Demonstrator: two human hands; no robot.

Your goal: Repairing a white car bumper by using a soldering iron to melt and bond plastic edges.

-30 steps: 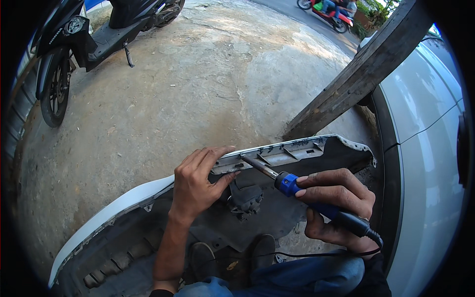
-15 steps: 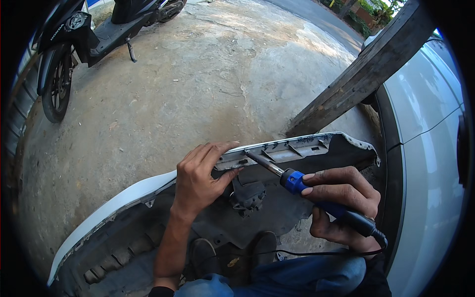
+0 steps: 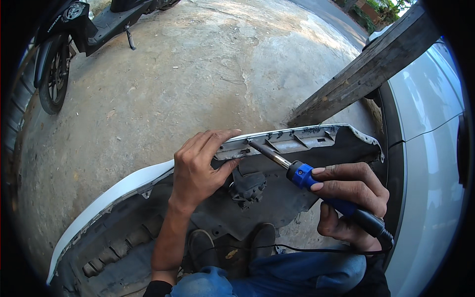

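Observation:
A white car bumper [image 3: 123, 189] stretches across in front of me, its dark inner side turned my way. My left hand [image 3: 199, 166] pinches the bumper's upper edge, fingers over the outside and thumb on the inner flange. In my right hand [image 3: 354, 198] is a blue soldering iron [image 3: 303, 175], gripped by its handle. The iron's metal tip touches or nearly touches the ribbed grey flange [image 3: 292, 142], just right of my left fingers. Dark rough marks run along the flange's top edge. A black round fitting [image 3: 247, 189] sits on the bumper's inside below my left thumb.
The iron's black cord [image 3: 297, 248] runs left across my knees. A wooden post [image 3: 366, 69] leans beyond the bumper's right end, beside a white car [image 3: 430, 148]. A black scooter [image 3: 59, 54] stands at the far left on the concrete floor [image 3: 173, 89].
The iron and my right hand have shifted slightly right in the picture. The bumper edge appears a little higher. My left hand keeps its hold.

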